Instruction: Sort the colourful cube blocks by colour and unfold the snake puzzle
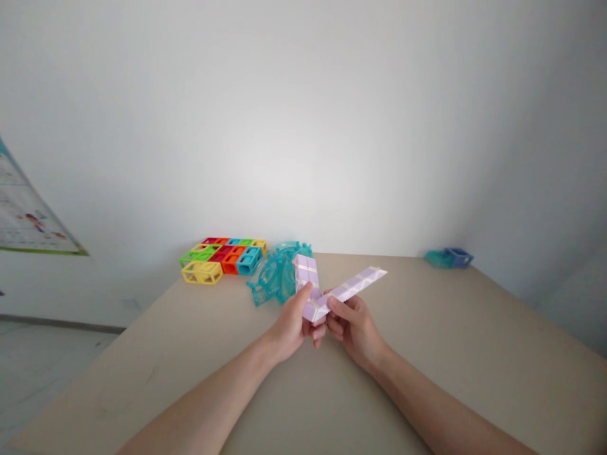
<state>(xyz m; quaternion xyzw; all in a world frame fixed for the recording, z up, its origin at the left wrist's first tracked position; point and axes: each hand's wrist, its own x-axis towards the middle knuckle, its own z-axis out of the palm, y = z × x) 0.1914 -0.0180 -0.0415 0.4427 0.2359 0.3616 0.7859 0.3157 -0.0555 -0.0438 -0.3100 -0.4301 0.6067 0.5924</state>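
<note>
A lavender and white twisty snake puzzle (356,284), made of linked segments, is bent into a V shape above the table. Its short arm points up and away, while the longer one slants to the right. My left hand (290,323) is closed on the short arm near the bend, thumb on top. Just right of the bend, my right hand (359,330) pinches the longer arm between thumb and fingers. Some fingers of both hands are partly hidden under the puzzle. Behind the left hand lie translucent teal track pieces (275,273).
Colourful open-frame blocks (222,258) stand grouped at the table's back left. A blue block (458,257) and a teal piece (439,258) sit at the back right. A white wall (303,126) rises behind the beige table (427,354). A poster (35,208) hangs left.
</note>
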